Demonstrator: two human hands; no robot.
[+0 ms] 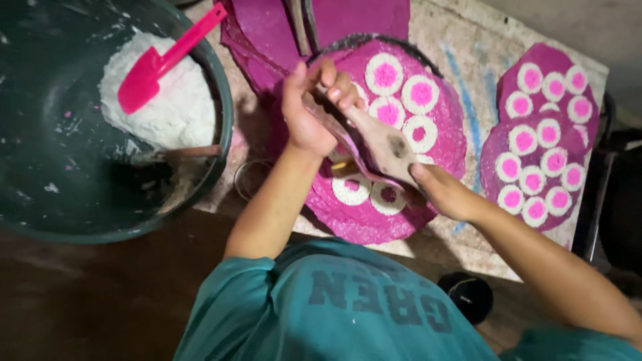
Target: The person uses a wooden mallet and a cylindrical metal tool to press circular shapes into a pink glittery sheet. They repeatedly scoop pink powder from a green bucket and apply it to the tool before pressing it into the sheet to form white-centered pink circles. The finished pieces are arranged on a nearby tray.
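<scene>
My left hand (309,110) is closed around the upper end of a worn wooden mould (388,142). My right hand (438,190) grips its lower end. The mould is held slanted just above a round tray covered with magenta cloth (448,144). Several white round cakes with pink centres (421,93) lie on that cloth, some partly hidden under the mould and my hands.
A big dark green basin (40,200) at the left holds white flour (170,107) and a pink spatula (157,63). A second magenta cloth with several cakes (538,144) lies at the right. A clear glass rim (251,177) sits by the basin; a dark round object (468,295) is near my body.
</scene>
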